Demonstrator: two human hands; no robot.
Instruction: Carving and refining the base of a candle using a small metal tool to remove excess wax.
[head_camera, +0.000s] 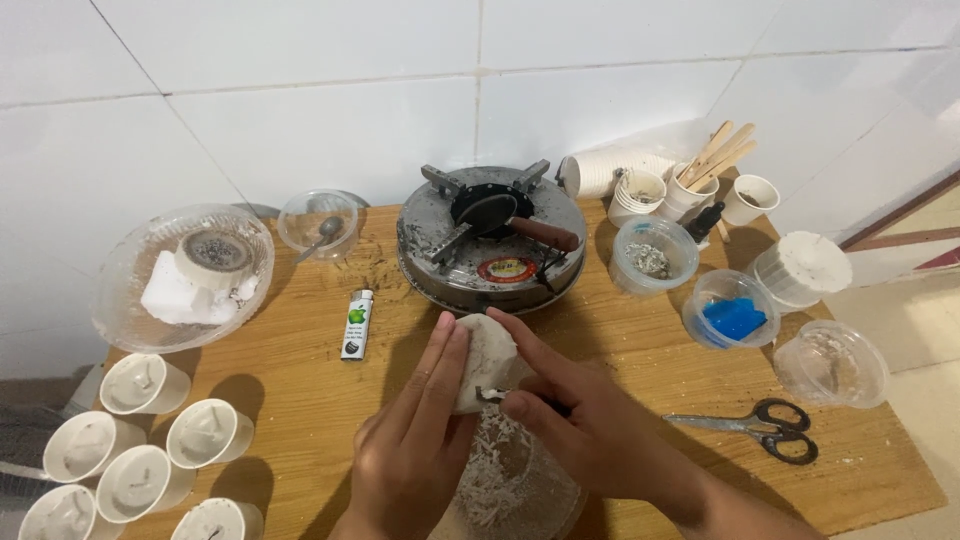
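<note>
Wax block (485, 360), whitish, sits near the table's (300, 400) front edge, gripped by left hand (415, 440); right hand (590, 430) pinches a small blade, shaving flakes into the clear container (515, 490) below. Next stroke likely needs steady downward pressure.

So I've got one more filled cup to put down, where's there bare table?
Bare wood lies between the lighter and the clear bowl, above the filled cups. A smaller patch sits between the stove and the scissors. It is crowded at the back right among the containers, and where the left hand and right hand hold the white lump.
</note>
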